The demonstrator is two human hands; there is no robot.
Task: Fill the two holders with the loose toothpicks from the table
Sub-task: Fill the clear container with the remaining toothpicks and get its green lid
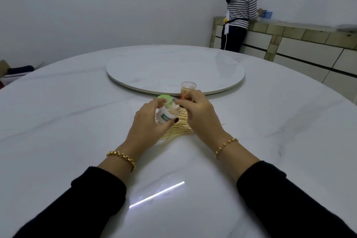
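- Worktop [77,121]: round, white with grey veining. A raised turntable [154,67] of the same finish sits at its centre and serves as the reference for all positions below.
- Toothpicks [179,129]: a loose pile lies flat on the worktop, near the turntable's near rim and towards the wearer. The hands partly cover it.
- First holder [166,115]: a clear cup with a white label reading "TOOT…", lifted off the worktop and tilted. It is just short of the turntable's near rim, above the pile, and some sticks show inside it.
- Left hand [148,120]: clamped round the first holder, with the thumb across the label and the fingers curled behind. It is on the near side of the turntable.
- Right hand [201,114]: fingers curled, with thumb and forefinger pinched together at the first holder's mouth. Thin pale sticks appear to run from the fingertips into the holder. It is also on the turntable's near side.
- Second holder [188,88]: clear and upright, with its open top showing sticks inside and an orange patch low on its side. It stands at the turntable's near rim. The right hand hides its base, so its footing cannot be confirmed.
- Green lid [162,97]: just off the turntable's near rim, partly hidden behind the first holder.
- Wrists: a gold bracelet [121,157] on each, above black sleeves [92,199].
- Beyond the turntable's far right: a person [241,9] in a striped top stands facing a sideboard [299,44].
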